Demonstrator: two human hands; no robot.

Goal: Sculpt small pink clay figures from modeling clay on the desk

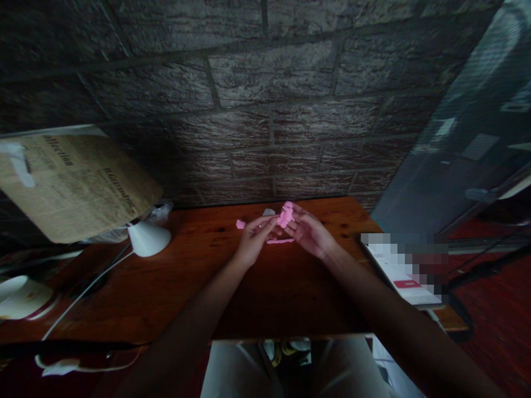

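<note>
A lumpy pink clay piece [285, 214] is held just above the wooden table, between my two hands. My right hand [309, 232] grips it from the right, thumb and fingers around its side. From the left, my left hand [258, 233] is closed, thumb and fingertips pinched at the edge of the same clay. A thin pink clay roll [280, 241] lies on the table beneath my hands. Left of my left hand sits a small pink clay lump [240, 224]. Behind the hands is a small whitish object [269, 211], partly hidden.
The wooden table [194, 243] meets a dark stone-block wall [274, 110]. At left stand a white lamp base [149, 239] with a cord, a printed brown paper bag [78, 182] and a paper cup [25, 297]. A white box [398, 271], partly blurred out, lies at the right edge.
</note>
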